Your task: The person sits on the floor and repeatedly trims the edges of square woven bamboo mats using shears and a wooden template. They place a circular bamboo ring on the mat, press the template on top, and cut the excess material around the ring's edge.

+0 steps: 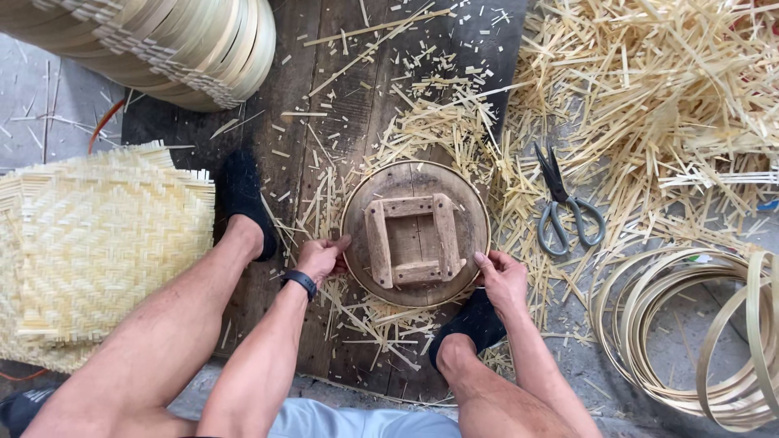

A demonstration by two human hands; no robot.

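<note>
Both hands on the round wooden mold [415,234].
Your left hand [321,258] and right hand [503,279] grip its opposite rims, fingers curled; scissors [564,207] lie just beside.

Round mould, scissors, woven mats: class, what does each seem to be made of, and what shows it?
Round mould, held by the left hand and right hand: rough, unfinished wood, judging by grain, cracks and a grey weathered frame. Scissors: dull grey metal, probably steel. Woven mats: pale flat strips in a herringbone weave, likely bamboo, matt and unvarnished.
</note>
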